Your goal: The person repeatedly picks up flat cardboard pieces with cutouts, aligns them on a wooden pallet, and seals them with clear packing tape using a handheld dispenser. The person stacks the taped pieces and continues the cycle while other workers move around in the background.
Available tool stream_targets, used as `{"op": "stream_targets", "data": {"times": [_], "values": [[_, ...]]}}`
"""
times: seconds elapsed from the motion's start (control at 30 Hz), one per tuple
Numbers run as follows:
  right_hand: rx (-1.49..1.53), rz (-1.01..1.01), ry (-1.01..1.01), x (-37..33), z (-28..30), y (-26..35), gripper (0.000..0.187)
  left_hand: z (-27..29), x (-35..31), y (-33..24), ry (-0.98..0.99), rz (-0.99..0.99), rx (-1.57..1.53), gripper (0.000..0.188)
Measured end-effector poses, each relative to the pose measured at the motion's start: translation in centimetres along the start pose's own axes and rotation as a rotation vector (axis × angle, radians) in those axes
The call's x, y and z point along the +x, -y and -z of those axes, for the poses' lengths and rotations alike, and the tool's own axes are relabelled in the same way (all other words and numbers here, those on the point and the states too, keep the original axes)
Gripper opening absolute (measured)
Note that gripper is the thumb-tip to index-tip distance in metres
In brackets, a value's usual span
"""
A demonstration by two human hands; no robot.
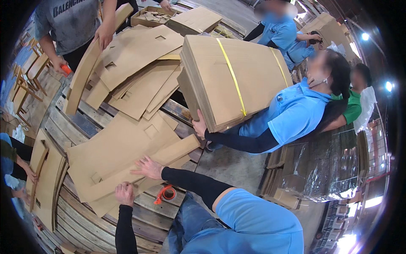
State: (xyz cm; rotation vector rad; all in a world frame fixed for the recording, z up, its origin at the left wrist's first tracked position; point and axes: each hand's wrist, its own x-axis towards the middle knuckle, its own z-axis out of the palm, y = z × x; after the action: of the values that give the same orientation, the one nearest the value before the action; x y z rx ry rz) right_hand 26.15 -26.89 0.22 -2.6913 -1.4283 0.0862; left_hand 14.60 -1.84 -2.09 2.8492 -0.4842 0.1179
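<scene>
A large flat cardboard sheet (114, 144) with small cut-outs lies on the wooden slats before me. Along its near side runs a narrow folded cardboard strip (169, 157). My right hand (149, 167) rests flat on this strip, its fingers spread. Beside the strip's near edge, my left hand (124, 194) is closed with curled fingers; what it may hold is hidden. An orange tape dispenser (165, 194) sits on the slats close to my right forearm.
To the right, a person in blue (292, 114) grips a thick cardboard bundle (232, 76) tied with yellow straps. More cardboard sheets (139, 51) are heaped at the far side. A person in grey (69, 25) holds a long folded cardboard piece (82, 80). Stacked cardboard (48, 182) stands at left.
</scene>
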Motion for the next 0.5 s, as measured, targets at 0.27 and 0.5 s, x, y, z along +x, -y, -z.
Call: {"op": "stream_targets", "data": {"times": [0.27,0.5], "values": [[0.105,0.108,0.021,0.0,5.8,3.9,0.058,9.4,5.8,-2.2,0.226,-0.033,0.044,0.060],[0.358,0.078,0.083,-4.0,16.2,6.2,0.087,17.5,2.1,-5.6,0.247,-0.040,-0.211,0.066]]}}
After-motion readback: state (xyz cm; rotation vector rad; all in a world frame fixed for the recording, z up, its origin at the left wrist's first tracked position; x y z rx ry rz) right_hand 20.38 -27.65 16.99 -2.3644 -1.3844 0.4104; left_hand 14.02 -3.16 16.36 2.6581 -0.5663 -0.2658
